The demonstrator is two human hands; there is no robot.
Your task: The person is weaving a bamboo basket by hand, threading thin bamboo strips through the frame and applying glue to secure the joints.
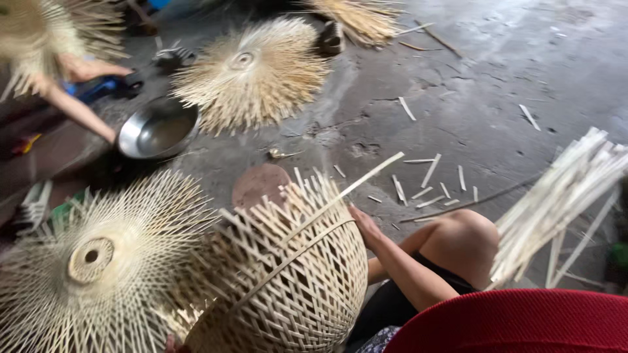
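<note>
Woven bamboo basket (288,287), body done, rim strips loose (unfinished); right hand (366,229) steadies it, fingers hidden; left hand unseen.

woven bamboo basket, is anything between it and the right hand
Nothing visible stands between them. The right hand lies directly against the side of the woven bamboo basket, just below the long loose strip that sticks out from its top.

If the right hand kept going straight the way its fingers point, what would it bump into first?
The right hand already rests against the woven bamboo basket, fingers pointing up-left along its rim. Going on, it would likely meet the basket's loose strip ends first; depth is unclear.
</note>
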